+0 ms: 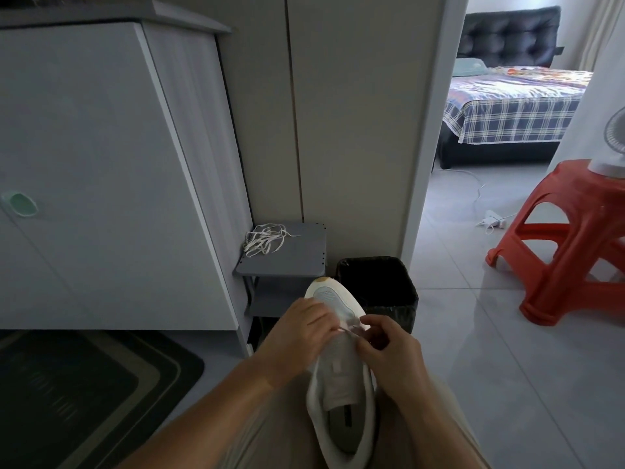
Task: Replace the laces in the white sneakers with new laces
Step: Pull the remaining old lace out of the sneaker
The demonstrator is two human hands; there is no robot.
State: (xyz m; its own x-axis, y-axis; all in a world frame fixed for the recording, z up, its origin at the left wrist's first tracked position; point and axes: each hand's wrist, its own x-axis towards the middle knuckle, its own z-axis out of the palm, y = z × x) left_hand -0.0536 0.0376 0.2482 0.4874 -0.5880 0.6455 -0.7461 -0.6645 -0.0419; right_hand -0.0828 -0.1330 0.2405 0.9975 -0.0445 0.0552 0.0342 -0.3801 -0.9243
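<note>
Head view: the white sneaker lies on my lap, toe pointing away. My left hand grips its side, my right hand pinches at the eyelets. Loose laces sit on the grey shelf.

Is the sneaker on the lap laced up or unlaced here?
Mostly unlaced: the sneaker tongue is bare, no lace crossing it. The left hand and right hand pinch at its lowest eyelets.

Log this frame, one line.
left hand: holds sneaker | right hand: pinches lace at eyelets | loose laces: heaped on grey shelf
</note>
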